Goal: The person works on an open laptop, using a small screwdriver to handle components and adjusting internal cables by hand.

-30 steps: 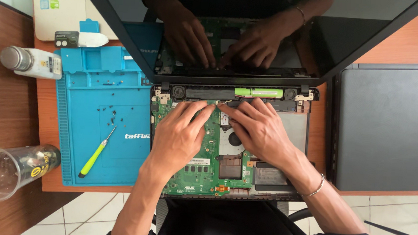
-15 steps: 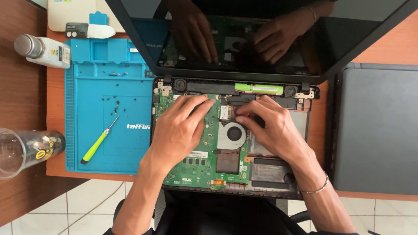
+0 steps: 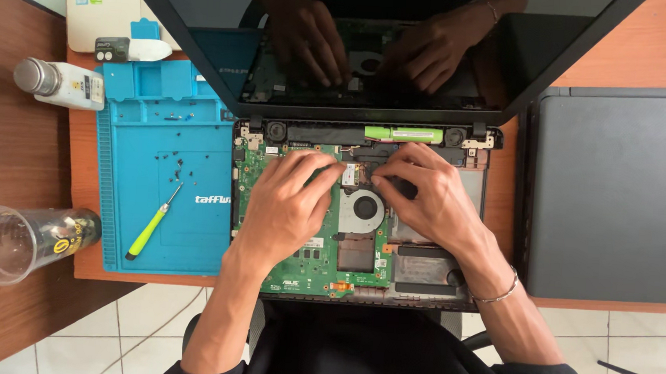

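Green board: motherboard (image 3: 297,273) lies bare in the opened laptop base (image 3: 473,161), long axis left to right.
Left hand (image 3: 289,204): flat on the board, fingers loosely spread, gripping nothing.
Right hand (image 3: 429,197): fingertips pinched beside the fan (image 3: 364,209), nearer it; whether anything is held, cannot tell.

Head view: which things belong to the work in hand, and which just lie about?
In hand: left hand and right hand on the green motherboard, cooling fan, blue mat, screwdriver, loose screws.
Lying about: glass, small bottle, closed laptop.
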